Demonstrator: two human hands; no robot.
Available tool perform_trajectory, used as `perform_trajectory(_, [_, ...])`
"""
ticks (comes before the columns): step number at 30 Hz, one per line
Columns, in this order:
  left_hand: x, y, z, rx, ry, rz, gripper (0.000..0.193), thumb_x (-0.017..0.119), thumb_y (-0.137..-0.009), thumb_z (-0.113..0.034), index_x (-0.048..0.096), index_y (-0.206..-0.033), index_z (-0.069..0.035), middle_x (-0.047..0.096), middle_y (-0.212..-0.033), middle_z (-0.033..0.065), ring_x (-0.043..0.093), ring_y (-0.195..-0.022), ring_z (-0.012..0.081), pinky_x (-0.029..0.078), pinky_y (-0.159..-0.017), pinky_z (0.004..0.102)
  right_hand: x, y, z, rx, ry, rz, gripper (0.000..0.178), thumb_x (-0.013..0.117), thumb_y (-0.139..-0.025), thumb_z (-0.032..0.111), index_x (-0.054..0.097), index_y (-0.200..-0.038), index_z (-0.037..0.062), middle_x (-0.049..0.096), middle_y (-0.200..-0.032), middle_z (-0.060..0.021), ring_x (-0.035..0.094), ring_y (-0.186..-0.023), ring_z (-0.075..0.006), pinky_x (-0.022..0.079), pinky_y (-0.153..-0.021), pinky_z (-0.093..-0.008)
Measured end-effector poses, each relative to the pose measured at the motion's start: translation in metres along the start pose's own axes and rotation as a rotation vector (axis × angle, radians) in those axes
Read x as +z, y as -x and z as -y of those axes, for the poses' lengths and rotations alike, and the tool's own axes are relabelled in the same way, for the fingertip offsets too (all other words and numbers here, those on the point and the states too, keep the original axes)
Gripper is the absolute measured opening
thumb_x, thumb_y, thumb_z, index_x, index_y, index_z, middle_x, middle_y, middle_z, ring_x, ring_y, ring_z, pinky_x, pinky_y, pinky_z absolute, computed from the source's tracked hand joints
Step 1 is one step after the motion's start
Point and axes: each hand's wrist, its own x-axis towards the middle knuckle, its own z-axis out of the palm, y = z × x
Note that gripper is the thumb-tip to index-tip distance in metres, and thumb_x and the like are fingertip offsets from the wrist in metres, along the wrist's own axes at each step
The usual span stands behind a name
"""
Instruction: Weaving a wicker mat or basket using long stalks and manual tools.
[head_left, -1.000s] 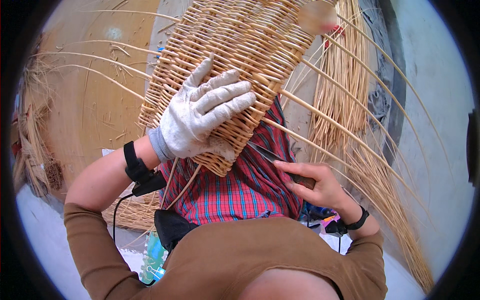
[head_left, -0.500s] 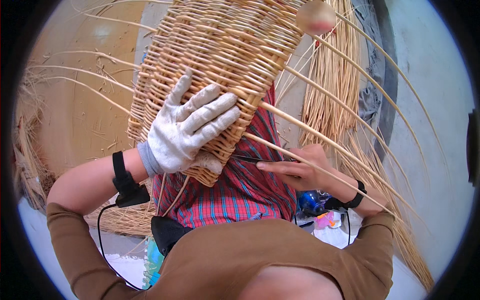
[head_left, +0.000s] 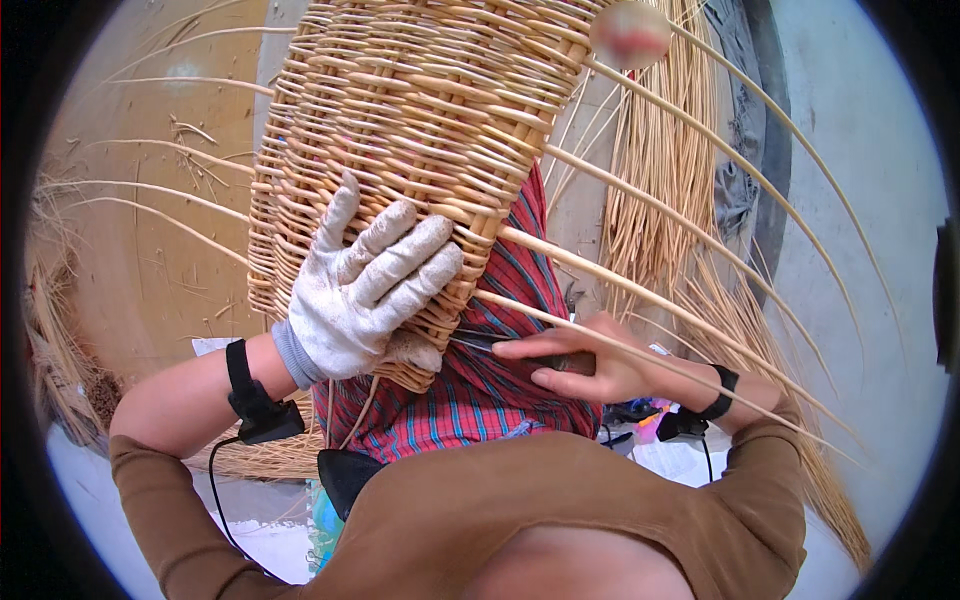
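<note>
A woven wicker basket (head_left: 400, 130) rests tilted across my lap, with long unwoven rods sticking out at both sides. My left hand (head_left: 350, 305), in a white work glove with grimy fingers, lies flat on the basket's near part, fingers spread. One long rod (head_left: 640, 285) reaches out to the right, and a thinner rod (head_left: 590, 330) passes over my right hand. My bare right hand (head_left: 590, 365) is closed around a knife (head_left: 472, 342). Its narrow dark blade points left toward the basket's near right edge; my fingers mostly hide the handle.
A red plaid cloth (head_left: 450, 420) covers my lap. Bundles of long wicker rods (head_left: 665, 170) lie on the floor at right. At far left is a heap of fibrous scraps (head_left: 70, 340). Cut bits litter the brown board (head_left: 190, 240). Dark cloth (head_left: 735, 140) lies beyond the rods.
The basket has shifted slightly left and toward me, and my gloved hand has moved with it. My right hand has come a little lower and nearer, still holding the knife.
</note>
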Motion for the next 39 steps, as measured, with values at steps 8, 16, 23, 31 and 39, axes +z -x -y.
perform_trajectory(8, [-0.006, -0.004, -0.003, 0.029, -0.029, -0.006, 0.098, 0.065, -0.075, -0.069, 0.050, -0.152, -0.010, 0.048, -0.158, 0.0135, 0.034, -0.153, 0.0339, 0.012, -0.128, 0.0602, 0.013, -0.008, 0.015, -0.083, 0.190, -0.273, 0.058, 0.073, -0.085, 0.010, 0.068, -0.138, 0.0335, 0.066, -0.075, -0.0079, 0.060, -0.053, -0.0236, 0.051, -0.050, -0.0359])
perform_trajectory(16, [0.002, -0.001, -0.005, 0.031, 0.106, -0.208, 0.101, 0.081, -0.072, -0.061, 0.045, -0.153, -0.012, 0.048, -0.157, 0.0180, 0.034, -0.153, 0.0369, 0.015, -0.127, 0.0602, 0.004, -0.002, 0.023, 0.157, 0.413, 0.052, 0.078, 0.074, -0.086, 0.010, 0.049, -0.153, 0.0421, 0.061, -0.079, -0.0097, 0.059, -0.062, -0.0248, 0.048, -0.056, -0.0392])
perform_trajectory(23, [0.004, 0.006, -0.005, 0.086, -0.070, -0.181, 0.098, 0.073, -0.076, -0.069, 0.045, -0.155, -0.018, 0.040, -0.162, 0.0162, 0.027, -0.155, 0.0401, 0.013, -0.126, 0.0645, 0.014, -0.004, 0.001, 0.041, -0.476, 0.183, 0.087, 0.066, -0.088, 0.003, 0.031, -0.165, 0.0222, 0.056, -0.075, 0.0041, 0.052, -0.063, -0.0113, 0.045, -0.061, -0.0294])
perform_trajectory(31, [-0.007, 0.007, -0.008, 0.017, -0.101, -0.150, 0.104, 0.078, -0.070, -0.067, 0.050, -0.151, -0.009, 0.043, -0.158, 0.0177, 0.032, -0.151, 0.0435, 0.018, -0.124, 0.0667, 0.047, -0.001, -0.020, -0.045, -1.475, 0.342, 0.091, 0.061, -0.096, 0.003, 0.009, -0.169, 0.0208, 0.030, -0.064, 0.0071, 0.028, -0.051, -0.0038, 0.022, -0.043, -0.0201])
perform_trajectory(39, [-0.022, 0.018, -0.027, 0.202, -0.061, 0.307, 0.134, 0.077, -0.063, -0.078, 0.027, -0.159, 0.001, 0.027, -0.165, 0.0267, 0.021, -0.155, 0.0460, 0.015, -0.125, 0.0674, 0.065, 0.015, -0.003, -0.247, -1.717, -0.089, 0.046, 0.058, -0.103, 0.022, 0.044, -0.145, 0.0110, 0.034, -0.077, 0.0061, 0.027, -0.053, -0.0037, 0.019, -0.042, -0.0205])
